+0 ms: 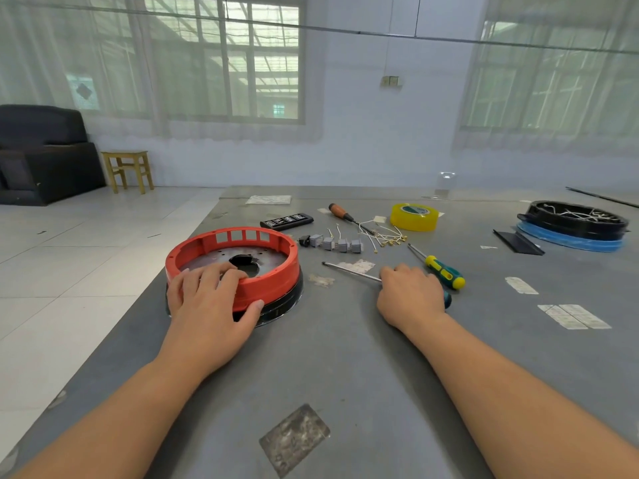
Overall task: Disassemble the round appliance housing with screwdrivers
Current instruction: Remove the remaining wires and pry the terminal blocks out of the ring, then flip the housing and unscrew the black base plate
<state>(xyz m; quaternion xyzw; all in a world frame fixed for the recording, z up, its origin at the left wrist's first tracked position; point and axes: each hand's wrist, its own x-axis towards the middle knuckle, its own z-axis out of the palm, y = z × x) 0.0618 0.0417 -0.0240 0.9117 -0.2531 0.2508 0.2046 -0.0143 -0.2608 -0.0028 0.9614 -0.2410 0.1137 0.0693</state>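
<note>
Seen from the head camera, a round red plastic housing ring [238,271] sits on a black base at the grey table's [345,375] left edge. The left hand [211,302] grips its near rim, fingers curled over. To its right, the right hand [411,295] is closed around a long steel-shafted screwdriver [349,271] lying on the table, beside a yellow-and-green screwdriver [444,271].

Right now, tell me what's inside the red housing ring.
Inside the red housing ring lies a grey metal plate with small holes and one large dark opening. The left hand grips the near rim, its fingers covering part of the plate.
</note>
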